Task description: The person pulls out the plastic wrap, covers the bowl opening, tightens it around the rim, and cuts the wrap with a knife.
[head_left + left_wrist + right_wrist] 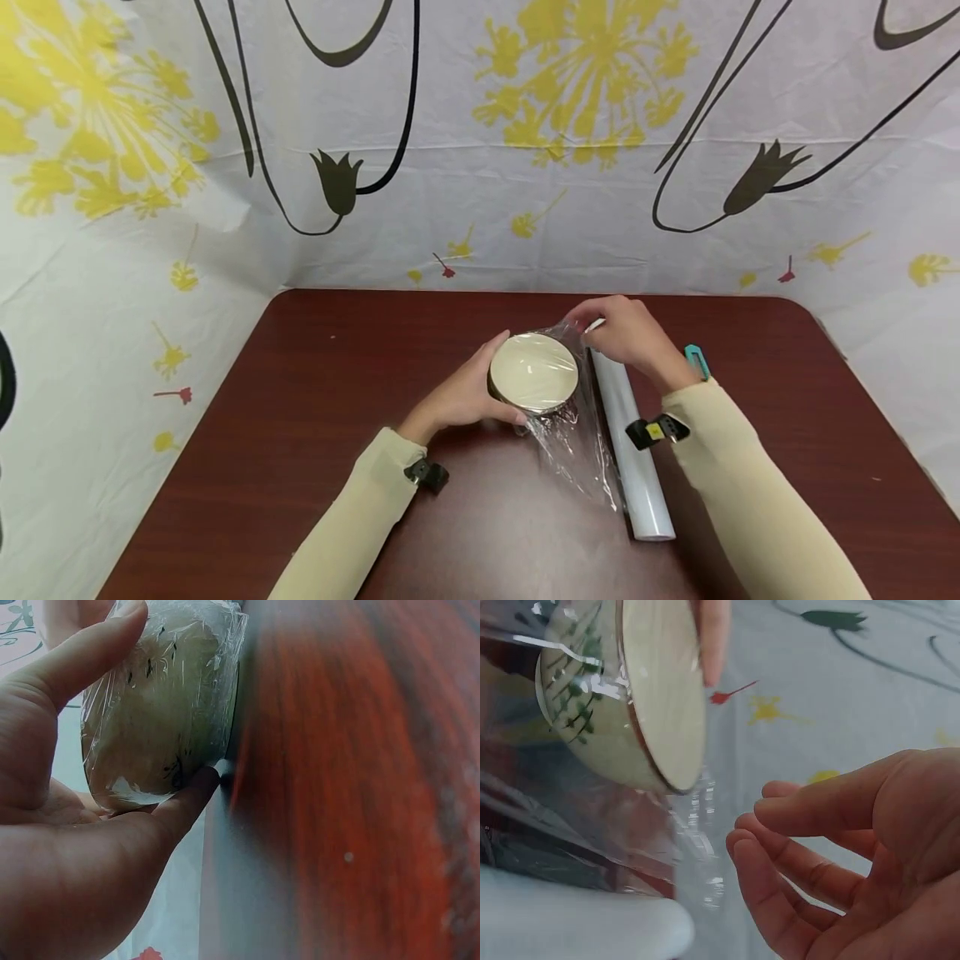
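Observation:
A cream bowl [534, 373] with a brown rim sits in the middle of the table, clear plastic wrap stretched over it. Green leaf patterns mark the outside of the bowl [592, 697] in the right wrist view. My left hand [472, 387] grips the bowl from the left, thumb at the near side and fingers at the far side. Loose plastic wrap [573, 454] trails off the bowl's right side. Beside that wrap, my right hand [626, 337] hovers with fingers loosely bent; in the right wrist view no film shows between thumb and fingertips.
A roll of plastic wrap [633, 450] lies lengthwise just right of the bowl, under the right forearm. Beyond the right wrist lies a teal tool [697, 360], partly hidden by the sleeve. Flower-patterned sheeting [480, 208] rises behind the dark red table [337, 358].

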`<state>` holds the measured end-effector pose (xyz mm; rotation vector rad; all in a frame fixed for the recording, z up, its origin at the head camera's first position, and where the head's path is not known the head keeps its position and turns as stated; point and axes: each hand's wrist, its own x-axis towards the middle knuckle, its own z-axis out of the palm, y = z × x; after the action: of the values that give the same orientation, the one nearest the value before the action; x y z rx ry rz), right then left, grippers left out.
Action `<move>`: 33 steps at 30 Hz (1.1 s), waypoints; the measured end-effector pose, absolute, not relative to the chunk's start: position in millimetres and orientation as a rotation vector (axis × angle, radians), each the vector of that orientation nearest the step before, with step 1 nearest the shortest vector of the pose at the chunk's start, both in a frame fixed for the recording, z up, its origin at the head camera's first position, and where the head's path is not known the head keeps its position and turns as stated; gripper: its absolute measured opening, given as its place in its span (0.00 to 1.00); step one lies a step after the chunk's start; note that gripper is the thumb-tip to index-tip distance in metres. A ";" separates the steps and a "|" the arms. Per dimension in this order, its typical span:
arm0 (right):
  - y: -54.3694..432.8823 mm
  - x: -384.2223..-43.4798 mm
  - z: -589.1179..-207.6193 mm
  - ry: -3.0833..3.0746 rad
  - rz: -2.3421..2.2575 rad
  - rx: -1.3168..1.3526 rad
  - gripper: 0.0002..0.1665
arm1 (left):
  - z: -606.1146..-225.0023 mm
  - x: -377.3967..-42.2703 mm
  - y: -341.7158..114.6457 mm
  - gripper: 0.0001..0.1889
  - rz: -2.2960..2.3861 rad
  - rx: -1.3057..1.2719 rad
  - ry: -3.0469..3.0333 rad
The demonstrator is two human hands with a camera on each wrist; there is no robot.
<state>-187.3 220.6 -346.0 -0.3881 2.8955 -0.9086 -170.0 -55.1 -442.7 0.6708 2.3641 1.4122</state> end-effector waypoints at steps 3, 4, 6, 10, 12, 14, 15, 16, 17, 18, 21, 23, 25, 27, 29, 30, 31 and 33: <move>214.3 -198.7 -353.2 2.837 -0.936 -0.328 0.23 | -443.6 -170.8 -55.2 0.72 1.414 0.671 2.366; 213.0 -201.4 -355.5 2.821 -0.945 -0.315 0.23 | -443.5 -170.7 -55.3 0.72 1.411 0.668 2.368; 210.8 -205.8 -359.8 2.807 -0.946 -0.308 0.25 | -442.9 -170.5 -55.4 0.72 1.408 0.665 2.369; 208.2 -210.7 -367.7 2.818 -0.889 -0.317 0.30 | -441.6 -169.4 -56.3 0.72 1.397 0.656 2.372; 208.7 -211.9 -371.8 2.825 -0.855 -0.317 0.30 | -441.5 -169.2 -55.9 0.71 1.394 0.655 2.372; 208.9 -212.1 -375.6 2.832 -0.823 -0.318 0.31 | -441.5 -169.1 -55.6 0.71 1.390 0.654 2.370; 208.9 -212.3 -377.2 2.835 -0.806 -0.324 0.30 | -441.4 -169.1 -55.5 0.71 1.390 0.653 2.369; 208.9 -212.3 -379.0 2.836 -0.795 -0.324 0.28 | -441.2 -169.0 -55.4 0.71 1.388 0.652 2.368; 208.8 -212.2 -380.8 2.836 -0.787 -0.330 0.27 | -441.1 -168.9 -55.4 0.71 1.388 0.652 2.367; 208.5 -211.6 -381.8 2.842 -0.775 -0.342 0.24 | -441.2 -169.1 -55.4 0.71 1.387 0.650 2.366; 207.3 -210.2 -386.1 2.862 -0.756 -0.367 0.19 | -441.2 -169.3 -55.7 0.71 1.393 0.649 2.365; 206.2 -208.5 -388.5 2.863 -0.761 -0.366 0.17 | -441.3 -169.6 -55.9 0.71 1.398 0.649 2.365; 205.2 -207.2 -391.1 2.845 -0.791 -0.333 0.17 | -441.1 -170.0 -56.1 0.71 1.398 0.651 2.367; 204.7 -204.9 -392.3 2.807 -0.836 -0.294 0.18 | -441.4 -170.4 -56.3 0.71 1.397 0.650 2.370; 205.4 -203.3 -394.1 2.761 -0.903 -0.271 0.19 | -441.8 -170.5 -56.2 0.71 1.403 0.651 2.373; 205.8 -202.5 -395.0 2.734 -0.943 -0.262 0.20 | -442.3 -170.8 -56.2 0.71 1.403 0.653 2.374; 206.5 -201.7 -395.6 2.708 -0.983 -0.261 0.20 | -442.4 -170.7 -56.2 0.71 1.404 0.653 2.373; 208.0 -201.1 -397.5 2.658 -1.057 -0.276 0.20 | -442.5 -170.7 -56.1 0.71 1.403 0.656 2.375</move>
<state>-201.1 208.0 -397.5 -0.2762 2.6581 -1.0568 -170.7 -56.1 -442.5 0.6560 2.3750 1.4031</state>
